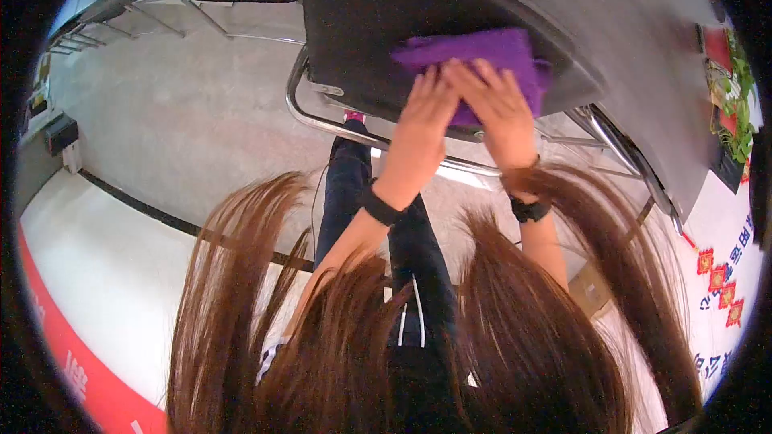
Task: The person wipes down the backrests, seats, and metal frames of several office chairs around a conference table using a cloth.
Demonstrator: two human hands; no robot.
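Observation:
A crumpled purple cloth (507,48) lies on the black seat of a chair (362,24). My left hand (425,124) rests on the near left part of the cloth, its fingers stretched forward and flat. Beside it, my right hand (500,108) presses flat on the middle of the cloth with the fingers extended and slightly apart. The fingertips of the two hands nearly meet. Both wrists wear a black band. The cloth under the palms is hidden.
Shiny metal tubing (338,124) curves around the seat's near side. More chairs with metal legs (193,12) stand at the upper left. Long hair (249,273) hangs across the lower view. A cardboard box (591,289) sits on the floor at right, and green plants (738,104) are at far right.

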